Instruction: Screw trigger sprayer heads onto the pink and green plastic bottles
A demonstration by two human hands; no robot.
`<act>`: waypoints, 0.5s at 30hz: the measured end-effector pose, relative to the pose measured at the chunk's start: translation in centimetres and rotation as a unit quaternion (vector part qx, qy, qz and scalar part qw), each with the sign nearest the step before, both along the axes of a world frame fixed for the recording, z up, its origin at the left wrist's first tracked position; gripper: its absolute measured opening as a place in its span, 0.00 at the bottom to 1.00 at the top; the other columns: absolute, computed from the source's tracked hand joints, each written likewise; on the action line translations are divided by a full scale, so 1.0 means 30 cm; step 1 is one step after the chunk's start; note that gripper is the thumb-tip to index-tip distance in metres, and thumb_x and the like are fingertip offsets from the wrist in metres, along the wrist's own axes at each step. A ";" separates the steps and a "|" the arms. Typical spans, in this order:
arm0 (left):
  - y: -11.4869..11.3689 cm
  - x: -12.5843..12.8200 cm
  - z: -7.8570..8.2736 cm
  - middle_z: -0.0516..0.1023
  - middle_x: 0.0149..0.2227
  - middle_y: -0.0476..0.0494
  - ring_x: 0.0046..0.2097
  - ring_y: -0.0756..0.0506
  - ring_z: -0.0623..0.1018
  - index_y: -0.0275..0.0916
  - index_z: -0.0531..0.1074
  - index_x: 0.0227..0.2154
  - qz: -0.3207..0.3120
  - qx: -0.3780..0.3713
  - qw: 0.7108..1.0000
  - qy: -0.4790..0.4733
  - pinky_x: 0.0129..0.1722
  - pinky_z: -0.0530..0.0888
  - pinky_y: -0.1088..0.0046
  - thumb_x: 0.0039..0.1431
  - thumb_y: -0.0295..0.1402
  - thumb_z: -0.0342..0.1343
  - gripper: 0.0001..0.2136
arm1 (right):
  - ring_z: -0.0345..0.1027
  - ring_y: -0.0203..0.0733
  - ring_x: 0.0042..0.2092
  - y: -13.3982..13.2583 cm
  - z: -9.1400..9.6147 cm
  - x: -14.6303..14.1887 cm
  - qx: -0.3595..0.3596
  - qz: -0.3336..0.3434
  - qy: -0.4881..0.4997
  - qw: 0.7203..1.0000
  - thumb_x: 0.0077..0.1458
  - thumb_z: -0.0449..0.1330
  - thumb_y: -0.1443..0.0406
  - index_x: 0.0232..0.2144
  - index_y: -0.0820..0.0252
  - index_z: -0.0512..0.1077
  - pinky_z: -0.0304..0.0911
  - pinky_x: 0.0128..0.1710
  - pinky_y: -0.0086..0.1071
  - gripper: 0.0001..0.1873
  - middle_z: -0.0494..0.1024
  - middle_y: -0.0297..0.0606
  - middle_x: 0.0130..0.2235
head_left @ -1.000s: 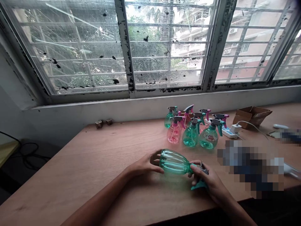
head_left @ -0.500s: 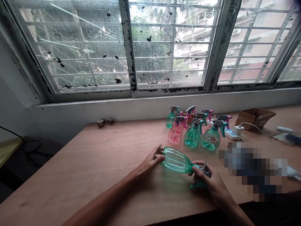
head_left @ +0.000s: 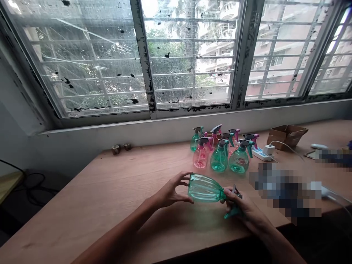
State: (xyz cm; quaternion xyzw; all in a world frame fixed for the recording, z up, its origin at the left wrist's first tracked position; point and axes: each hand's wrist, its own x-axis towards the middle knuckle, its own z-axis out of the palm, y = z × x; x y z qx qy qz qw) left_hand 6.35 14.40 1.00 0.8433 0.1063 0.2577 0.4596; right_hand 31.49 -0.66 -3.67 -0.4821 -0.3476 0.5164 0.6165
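Note:
A clear green spray bottle (head_left: 206, 187) with a ribbed body lies sideways in the air above the table, its base toward the left. My right hand (head_left: 238, 201) is closed around its neck and spray head, and the green trigger (head_left: 232, 212) sticks out below the fingers. At the other end, my left hand (head_left: 176, 189) spans the base, fingers at the upper edge and thumb at the lower edge. Behind them stands a cluster of upright spray bottles, among them a pink bottle (head_left: 200, 158) and a green bottle (head_left: 219, 160). Part of the held spray head is hidden by my right hand.
A wooden table (head_left: 110, 205) runs below a barred window (head_left: 189, 55). Toward the back right are a white power strip (head_left: 261, 153) with a charger (head_left: 268, 149) and an open cardboard box (head_left: 287, 137). Two small blocks (head_left: 116, 149) sit at the back left. Blurred-out items lie at right.
My left hand has opened wider, its thumb shifting down to the lower edge of the bottle's base. My right hand still holds the neck. The camera view has shifted slightly.

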 end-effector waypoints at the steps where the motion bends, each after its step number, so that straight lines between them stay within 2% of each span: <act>1: 0.000 -0.003 0.008 0.70 0.61 0.36 0.62 0.32 0.71 0.50 0.63 0.63 -0.002 0.017 1.000 0.001 0.59 0.71 0.54 0.45 0.36 0.77 0.42 | 0.65 0.34 0.21 0.002 0.000 -0.003 0.001 -0.001 0.007 1.000 0.48 0.71 0.47 0.29 0.61 0.76 0.48 0.16 0.23 0.23 0.76 0.33 0.23; 4: 0.006 -0.012 0.011 0.67 0.62 0.36 0.61 0.32 0.71 0.50 0.62 0.64 0.002 0.070 0.998 0.001 0.58 0.72 0.55 0.45 0.35 0.77 0.44 | 0.66 0.35 0.23 0.010 0.003 -0.010 0.009 0.003 0.030 1.000 0.47 0.73 0.48 0.30 0.61 0.77 0.54 0.19 0.24 0.22 0.78 0.34 0.26; 7: 0.007 -0.009 -0.017 0.66 0.62 0.35 0.61 0.32 0.70 0.49 0.60 0.64 0.017 0.119 0.993 0.006 0.58 0.72 0.55 0.45 0.35 0.76 0.44 | 0.65 0.35 0.24 0.009 0.023 -0.009 0.030 0.014 0.018 0.999 0.47 0.73 0.49 0.32 0.60 0.77 0.60 0.24 0.27 0.21 0.79 0.34 0.27; 9: -0.001 0.002 -0.042 0.66 0.62 0.35 0.60 0.32 0.71 0.48 0.60 0.64 0.033 0.145 0.989 0.016 0.58 0.71 0.55 0.46 0.34 0.75 0.43 | 0.67 0.38 0.25 -0.002 0.047 -0.004 0.034 0.020 -0.001 0.999 0.48 0.71 0.46 0.33 0.59 0.78 0.63 0.27 0.30 0.23 0.79 0.35 0.28; 11: -0.009 0.017 -0.062 0.65 0.62 0.36 0.59 0.33 0.72 0.49 0.59 0.65 0.052 0.163 0.985 0.028 0.57 0.72 0.56 0.47 0.34 0.74 0.43 | 0.72 0.45 0.30 -0.019 0.074 0.003 0.030 0.024 -0.001 0.999 0.51 0.64 0.39 0.36 0.58 0.80 0.66 0.30 0.35 0.29 0.82 0.40 0.31; 13: -0.009 0.026 -0.071 0.66 0.63 0.38 0.59 0.33 0.72 0.50 0.59 0.66 0.073 0.173 0.981 0.041 0.57 0.72 0.56 0.47 0.34 0.73 0.44 | 0.76 0.53 0.38 -0.037 0.094 0.007 0.042 0.039 0.008 0.998 0.54 0.54 0.33 0.40 0.56 0.82 0.69 0.35 0.40 0.37 0.84 0.47 0.37; 15: 0.010 0.024 -0.070 0.69 0.62 0.38 0.60 0.33 0.72 0.48 0.61 0.65 0.103 0.176 0.978 0.050 0.60 0.70 0.54 0.47 0.36 0.73 0.42 | 0.76 0.59 0.49 -0.049 0.098 0.010 0.073 0.087 0.012 0.993 0.54 0.47 0.31 0.44 0.53 0.82 0.70 0.43 0.45 0.42 0.84 0.49 0.46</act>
